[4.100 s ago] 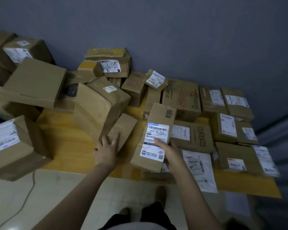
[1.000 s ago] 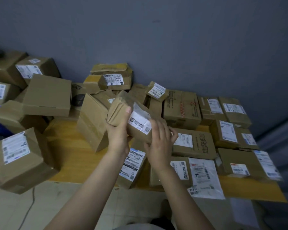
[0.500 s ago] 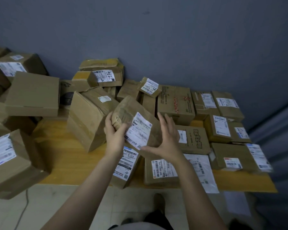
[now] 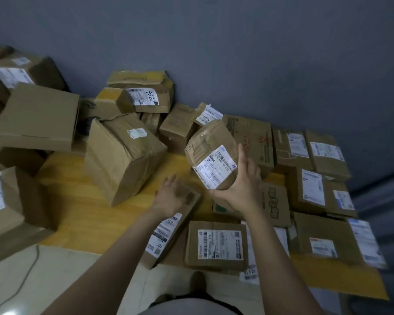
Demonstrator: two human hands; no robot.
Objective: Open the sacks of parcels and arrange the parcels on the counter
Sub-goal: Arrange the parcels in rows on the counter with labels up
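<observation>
A rounded brown parcel, wrapped in tape and with a white label facing me, is held up above the yellow counter. My right hand holds it from below and from the right, thumb under it and fingers up along its side. Left of that, my left hand hovers with spread fingers and nothing in it, just over a long labelled box that juts past the counter's front edge. A flat labelled box lies below the held parcel.
Labelled boxes lie in rows on the right half of the counter. A big tilted box stands mid-counter, with stacked boxes behind and left. Another box overhangs the left front edge. A cable runs on the floor.
My left hand has let go of the taped parcel and dropped toward the counter. My right hand now holds the parcel alone, further to the right, with its label turned toward me.
</observation>
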